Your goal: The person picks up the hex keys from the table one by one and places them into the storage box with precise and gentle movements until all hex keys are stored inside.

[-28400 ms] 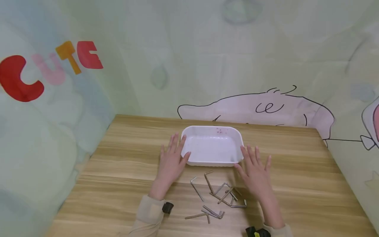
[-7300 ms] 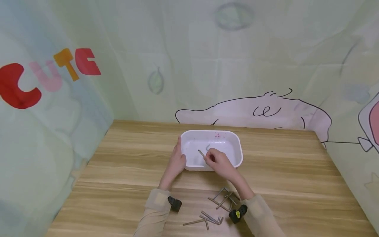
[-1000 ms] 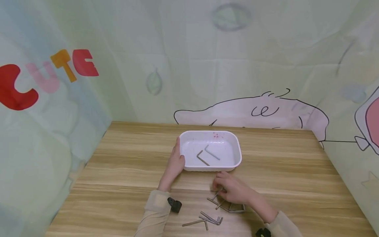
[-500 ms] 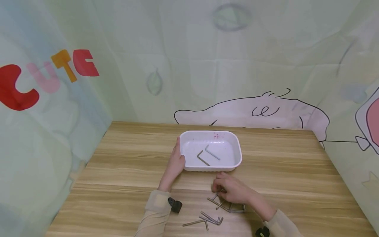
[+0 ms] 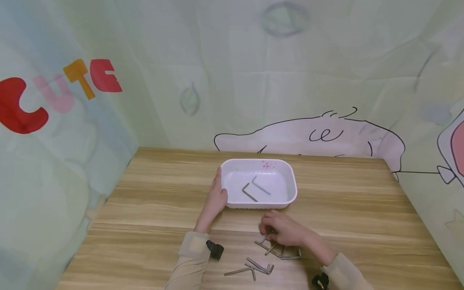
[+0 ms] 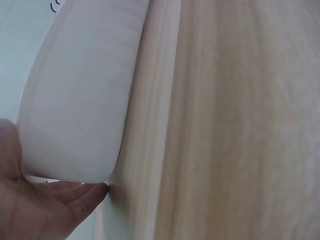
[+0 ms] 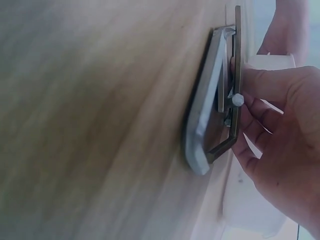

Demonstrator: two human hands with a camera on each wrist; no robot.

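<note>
At the middle of the table stands a white plastic tray [image 5: 259, 206]. My left hand [image 5: 214, 199] grips its left end, the thumb at the near corner and the fingers along the outer side; the left wrist view shows the tray's wall [image 6: 80, 95] beside that hand [image 6: 45, 205]. Inside lie a silver hex key [image 5: 261, 186] and a bronze hex key [image 5: 249, 195]. My right hand [image 5: 284, 230] pinches a hex key in a loose pile nearer me; its fingertips are partly hidden behind a bronze hex key [image 7: 238, 50] in the right wrist view.
Another small group of hex keys [image 5: 257, 266] lies closer to the table's near side. The wooden table [image 5: 152, 209] meets a printed cloth backdrop [image 5: 163, 100] behind and at the sides. A black wrist mount [image 5: 215, 249] sits on each cuff.
Since the oldest frame, the left hand has taken hold of the tray and two hex keys have come into it. Over the last second both hands have stayed nearly still.
</note>
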